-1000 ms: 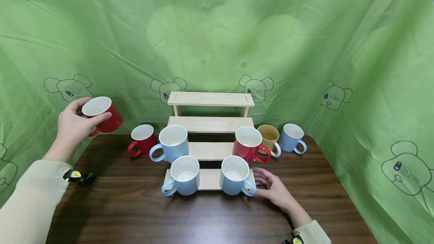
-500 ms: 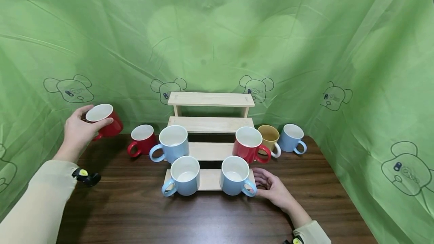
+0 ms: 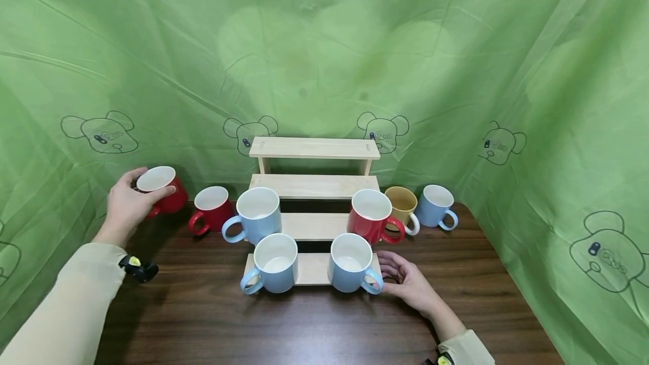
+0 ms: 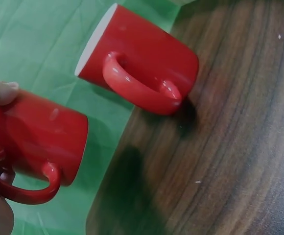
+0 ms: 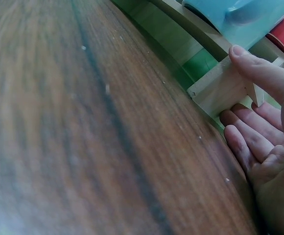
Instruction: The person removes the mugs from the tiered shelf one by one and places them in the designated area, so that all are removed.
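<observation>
My left hand [image 3: 130,201] grips a red mug [image 3: 174,200] with a white inside near its rim, thumb on one side. The mug is tilted and held up over the table's back left corner. In the left wrist view its handle and red side show, apart from a second red mug [image 4: 147,58] that stands on the table. My right hand [image 3: 408,280] rests at the right end of the lowest step of a pale wooden stepped shelf [image 3: 314,269]. In the right wrist view the thumb lies by the shelf's end panel [image 5: 223,88], the other fingers loosely bent beside it.
Two light blue mugs [image 3: 276,266] stand on the lowest step. Above them are a blue mug [image 3: 261,218] and a red mug [image 3: 366,223]. A yellow mug [image 3: 403,207] and a blue mug [image 3: 435,207] stand at the right back. Green cloth [image 3: 314,61] hangs behind the dark wooden table [image 3: 314,325].
My left hand has moved down and to the right with the red mug, closer to the other red mug. The right hand has stayed by the shelf.
</observation>
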The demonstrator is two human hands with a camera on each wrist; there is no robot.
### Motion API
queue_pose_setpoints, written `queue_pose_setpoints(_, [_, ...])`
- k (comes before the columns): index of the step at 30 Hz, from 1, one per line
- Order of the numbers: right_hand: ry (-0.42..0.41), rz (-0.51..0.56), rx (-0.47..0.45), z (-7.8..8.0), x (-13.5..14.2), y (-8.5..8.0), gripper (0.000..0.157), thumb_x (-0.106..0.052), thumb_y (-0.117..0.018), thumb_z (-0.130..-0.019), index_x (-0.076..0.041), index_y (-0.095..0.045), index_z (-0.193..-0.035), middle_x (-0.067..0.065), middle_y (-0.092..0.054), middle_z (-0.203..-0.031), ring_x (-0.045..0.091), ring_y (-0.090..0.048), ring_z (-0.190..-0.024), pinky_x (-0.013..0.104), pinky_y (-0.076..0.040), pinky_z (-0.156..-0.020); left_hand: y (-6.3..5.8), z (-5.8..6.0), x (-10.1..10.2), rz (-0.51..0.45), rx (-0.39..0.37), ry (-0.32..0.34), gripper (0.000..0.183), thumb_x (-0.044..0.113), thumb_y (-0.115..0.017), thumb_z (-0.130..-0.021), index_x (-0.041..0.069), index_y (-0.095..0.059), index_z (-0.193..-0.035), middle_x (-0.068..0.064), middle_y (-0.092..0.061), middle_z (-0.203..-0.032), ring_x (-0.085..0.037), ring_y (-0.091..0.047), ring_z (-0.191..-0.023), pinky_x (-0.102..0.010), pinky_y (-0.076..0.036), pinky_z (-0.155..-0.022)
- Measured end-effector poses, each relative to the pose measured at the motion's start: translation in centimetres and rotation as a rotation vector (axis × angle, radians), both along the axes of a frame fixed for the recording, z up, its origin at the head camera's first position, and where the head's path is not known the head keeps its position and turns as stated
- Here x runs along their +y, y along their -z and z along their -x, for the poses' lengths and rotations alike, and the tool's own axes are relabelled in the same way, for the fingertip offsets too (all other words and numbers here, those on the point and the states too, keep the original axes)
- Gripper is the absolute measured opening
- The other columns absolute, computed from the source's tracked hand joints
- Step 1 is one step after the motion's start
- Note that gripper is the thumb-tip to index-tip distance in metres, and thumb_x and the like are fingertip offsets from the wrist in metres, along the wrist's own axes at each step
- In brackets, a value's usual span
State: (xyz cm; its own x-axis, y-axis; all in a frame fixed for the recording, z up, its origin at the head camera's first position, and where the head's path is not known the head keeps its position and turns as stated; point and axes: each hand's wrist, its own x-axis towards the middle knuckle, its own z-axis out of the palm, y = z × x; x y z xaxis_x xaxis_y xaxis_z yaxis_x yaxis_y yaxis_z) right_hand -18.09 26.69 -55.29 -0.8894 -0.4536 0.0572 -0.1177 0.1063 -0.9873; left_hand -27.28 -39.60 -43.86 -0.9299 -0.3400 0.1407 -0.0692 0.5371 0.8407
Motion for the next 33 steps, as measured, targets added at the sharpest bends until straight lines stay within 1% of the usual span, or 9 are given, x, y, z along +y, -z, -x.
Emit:
queue_pose_setpoints(5, [-0.003, 0.006, 0.017, 0.0, 0.0, 0.0, 0.073, 0.000, -0.082, -0.095, 0.009, -0.044, -0.157, 0.031, -0.061, -0.148, 0.017, -0.071, -0.123, 0.025, -0.055, -0.105, 0.8, 0.2, -0.3, 0.005, -0.006, 0.015, 0.100, 0.037, -0.089, -0.094, 0.003, -0.032, -0.169, -0.026, -0.048, -0.152, -0.006, -0.067, -0.070, -0.033, -0.064, -0.056])
queue_pose_setpoints(10, [0.000, 0.005, 0.013, 0.0, 0.1, 0.0, 0.072, -0.001, -0.082, -0.096, 0.009, -0.044, -0.157, 0.031, -0.061, -0.147, 0.017, -0.071, -0.123, 0.024, -0.055, -0.105, 1.9, 0.3, -0.8, 0.029, -0.028, 0.011, 0.103, 0.042, -0.089, -0.092, 0.002, -0.032, -0.169, -0.028, -0.049, -0.151, -0.008, -0.068, -0.071, -0.030, -0.062, -0.056])
queue_pose_setpoints(12, [0.002, 0.003, 0.010, 0.0, 0.1, -0.1, 0.072, -0.001, -0.082, -0.096, 0.009, -0.044, -0.157, 0.031, -0.061, -0.148, 0.017, -0.071, -0.123, 0.024, -0.055, -0.106, 2.3, 0.3, -1.1, 0.049, -0.038, 0.006, 0.104, 0.044, -0.089, -0.092, 0.001, -0.033, -0.169, -0.030, -0.050, -0.152, -0.003, -0.063, -0.077, -0.025, -0.060, -0.058])
queue_pose_setpoints(15, [0.001, -0.002, 0.008, 0.1, 0.0, 0.0, 0.072, -0.002, -0.082, -0.096, 0.009, -0.044, -0.157, 0.031, -0.061, -0.148, 0.018, -0.071, -0.124, 0.025, -0.055, -0.106, 3.0, 0.3, -1.4, 0.053, -0.050, 0.004, 0.106, 0.045, -0.089, -0.092, 0.001, -0.033, -0.169, -0.030, -0.050, -0.152, -0.002, -0.061, -0.079, -0.024, -0.059, -0.059])
queue_pose_setpoints(20, [0.000, -0.003, 0.009, 0.1, 0.1, 0.0, 0.073, -0.002, -0.082, -0.096, 0.010, -0.043, -0.157, 0.031, -0.061, -0.148, 0.017, -0.071, -0.124, 0.025, -0.055, -0.106, 3.8, 0.2, -1.7, 0.035, -0.065, 0.015, 0.106, 0.044, -0.090, -0.092, 0.000, -0.032, -0.169, -0.032, -0.050, -0.150, -0.007, -0.066, -0.075, -0.031, -0.063, -0.057])
queue_pose_setpoints(22, [0.003, 0.000, 0.006, 0.1, 0.1, 0.0, 0.073, -0.002, -0.082, -0.096, 0.009, -0.044, -0.156, 0.030, -0.061, -0.147, 0.017, -0.071, -0.124, 0.024, -0.055, -0.105, 4.0, 0.2, -1.8, 0.067, -0.074, 0.011, 0.105, 0.046, -0.089, -0.092, -0.001, -0.033, -0.168, -0.034, -0.052, -0.150, -0.010, -0.065, -0.082, -0.028, -0.061, -0.059])
queue_pose_setpoints(27, [0.006, 0.002, 0.002, 0.1, 0.0, 0.0, 0.073, -0.002, -0.083, -0.095, 0.009, -0.045, -0.156, 0.030, -0.061, -0.148, 0.018, -0.071, -0.124, 0.025, -0.055, -0.106, 4.6, 0.2, -1.9, 0.131, -0.088, 0.005, 0.105, 0.049, -0.087, -0.092, -0.003, -0.035, -0.167, -0.036, -0.054, -0.149, -0.031, -0.059, -0.109, -0.017, -0.051, -0.062])
queue_pose_setpoints(29, [0.005, 0.000, 0.001, 0.1, 0.0, 0.0, 0.073, -0.002, -0.083, -0.096, 0.009, -0.044, -0.157, 0.030, -0.061, -0.148, 0.018, -0.071, -0.124, 0.025, -0.055, -0.106, 4.7, 0.2, -1.8, 0.123, -0.092, 0.010, 0.105, 0.048, -0.087, -0.092, -0.003, -0.034, -0.167, -0.037, -0.053, -0.149, -0.041, -0.058, -0.117, -0.018, -0.052, -0.063])
queue_pose_setpoints(33, [0.007, -0.005, -0.003, 0.1, 0.0, 0.0, 0.073, -0.003, -0.083, -0.096, 0.009, -0.044, -0.157, 0.030, -0.061, -0.148, 0.018, -0.071, -0.124, 0.025, -0.055, -0.106, 4.9, 0.1, -1.6, 0.139, -0.100, 0.004, 0.105, 0.050, -0.086, -0.093, -0.004, -0.034, -0.167, -0.038, -0.051, -0.152, -0.048, -0.053, -0.127, -0.025, -0.047, -0.074])
